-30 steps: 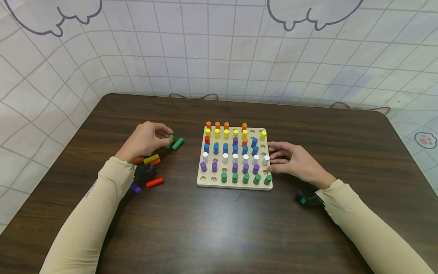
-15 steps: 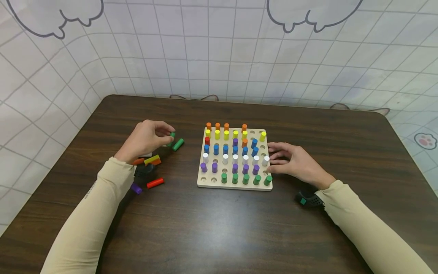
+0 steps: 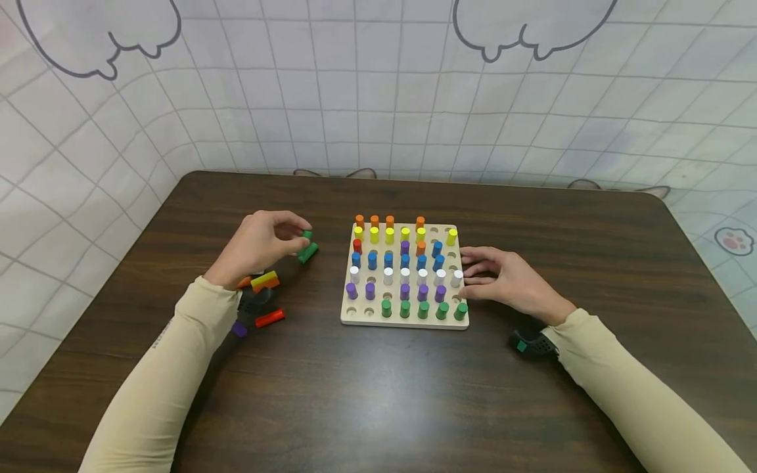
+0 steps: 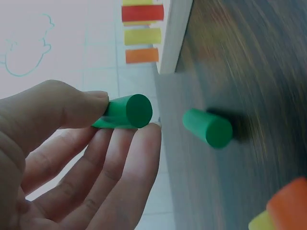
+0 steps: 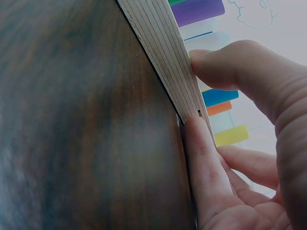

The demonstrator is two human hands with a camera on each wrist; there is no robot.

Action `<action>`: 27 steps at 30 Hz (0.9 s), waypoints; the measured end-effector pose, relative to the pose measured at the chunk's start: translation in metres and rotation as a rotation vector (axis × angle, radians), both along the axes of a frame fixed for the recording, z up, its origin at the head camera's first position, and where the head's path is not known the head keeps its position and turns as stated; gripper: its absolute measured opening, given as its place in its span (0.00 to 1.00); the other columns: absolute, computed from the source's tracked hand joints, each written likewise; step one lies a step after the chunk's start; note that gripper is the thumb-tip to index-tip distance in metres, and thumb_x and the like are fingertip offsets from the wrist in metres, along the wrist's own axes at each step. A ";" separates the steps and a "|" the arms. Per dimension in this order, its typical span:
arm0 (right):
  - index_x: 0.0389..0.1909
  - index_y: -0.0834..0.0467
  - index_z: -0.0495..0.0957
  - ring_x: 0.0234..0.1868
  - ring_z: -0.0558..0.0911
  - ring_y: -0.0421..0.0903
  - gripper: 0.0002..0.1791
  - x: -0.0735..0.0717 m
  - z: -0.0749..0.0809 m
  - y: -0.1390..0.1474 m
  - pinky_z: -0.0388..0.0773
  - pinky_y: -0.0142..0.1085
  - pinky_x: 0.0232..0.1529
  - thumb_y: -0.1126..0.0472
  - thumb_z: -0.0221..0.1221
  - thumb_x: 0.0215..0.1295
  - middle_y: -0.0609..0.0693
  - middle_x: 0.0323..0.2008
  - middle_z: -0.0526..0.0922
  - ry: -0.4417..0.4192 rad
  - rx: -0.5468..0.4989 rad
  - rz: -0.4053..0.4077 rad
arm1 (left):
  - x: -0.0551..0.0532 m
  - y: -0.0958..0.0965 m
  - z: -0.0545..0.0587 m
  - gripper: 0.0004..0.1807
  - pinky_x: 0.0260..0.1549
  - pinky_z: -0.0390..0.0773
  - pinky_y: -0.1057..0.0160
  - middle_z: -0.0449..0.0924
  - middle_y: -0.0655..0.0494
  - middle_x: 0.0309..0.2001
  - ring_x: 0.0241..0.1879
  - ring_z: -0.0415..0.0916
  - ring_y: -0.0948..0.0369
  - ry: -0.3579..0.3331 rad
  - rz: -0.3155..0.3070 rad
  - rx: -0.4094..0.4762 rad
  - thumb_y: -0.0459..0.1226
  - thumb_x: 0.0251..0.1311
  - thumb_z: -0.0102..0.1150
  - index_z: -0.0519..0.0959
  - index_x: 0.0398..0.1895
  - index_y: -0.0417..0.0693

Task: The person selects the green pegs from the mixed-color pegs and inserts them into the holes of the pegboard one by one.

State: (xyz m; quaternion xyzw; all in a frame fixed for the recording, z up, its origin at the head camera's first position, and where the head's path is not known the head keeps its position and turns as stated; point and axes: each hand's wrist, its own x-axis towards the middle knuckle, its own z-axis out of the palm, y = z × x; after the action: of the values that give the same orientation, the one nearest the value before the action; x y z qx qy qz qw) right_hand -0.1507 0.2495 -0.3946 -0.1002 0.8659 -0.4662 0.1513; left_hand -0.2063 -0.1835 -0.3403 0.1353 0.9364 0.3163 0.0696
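Note:
In the head view my left hand [image 3: 260, 240] hovers left of the pegboard. It pinches a green peg [image 4: 127, 111] between thumb and fingers, the round end facing the left wrist camera. Just beyond its fingertips a second green peg [image 3: 308, 253] lies on the table. My right hand [image 3: 508, 279] holds the right edge of the pale wooden pegboard [image 3: 408, 322], thumb at the upper rim and fingers against the layered side. Rows of orange, yellow, blue, white, purple and green pegs stand in the board, with some holes bare.
Near my left wrist lie loose pegs: a yellow peg [image 3: 263, 278], an orange peg [image 4: 290, 206], a red peg [image 3: 270, 318] and a purple peg [image 3: 239, 329]. The dark wooden table [image 3: 378, 401] ends at a white grid-patterned backdrop [image 3: 378, 98].
My left hand has moved slightly right with the pinched green peg, closer to the green peg on the table. My right hand stays at the board's edge. The head view has tilted slightly.

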 end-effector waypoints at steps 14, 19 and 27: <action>0.74 0.56 0.67 0.57 0.82 0.51 0.45 0.001 0.001 0.000 0.81 0.21 0.51 0.51 0.75 0.58 0.56 0.60 0.82 -0.002 -0.006 0.002 | 0.015 0.017 0.001 0.12 0.46 0.80 0.59 0.89 0.53 0.44 0.44 0.85 0.57 0.094 -0.037 0.072 0.38 0.65 0.67 0.85 0.51 0.52; 0.75 0.56 0.66 0.58 0.82 0.51 0.46 0.000 0.001 0.000 0.81 0.21 0.52 0.50 0.75 0.58 0.56 0.61 0.81 -0.005 -0.006 -0.001 | 0.019 0.020 0.000 0.12 0.43 0.83 0.59 0.89 0.54 0.44 0.42 0.86 0.58 0.120 -0.069 0.092 0.38 0.65 0.68 0.85 0.50 0.52; 0.75 0.56 0.66 0.58 0.82 0.51 0.45 0.000 0.001 0.000 0.81 0.21 0.52 0.51 0.75 0.58 0.56 0.61 0.81 -0.005 -0.010 0.003 | 0.028 0.025 0.001 0.10 0.46 0.85 0.56 0.88 0.56 0.43 0.43 0.85 0.60 0.164 -0.135 0.120 0.37 0.63 0.70 0.85 0.47 0.51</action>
State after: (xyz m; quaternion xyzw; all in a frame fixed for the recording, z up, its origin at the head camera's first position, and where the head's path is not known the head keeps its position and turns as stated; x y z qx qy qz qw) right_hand -0.1506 0.2500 -0.3932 -0.1009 0.8630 -0.4706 0.1537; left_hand -0.1783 -0.1588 -0.3396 0.2272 0.9071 0.3542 0.0058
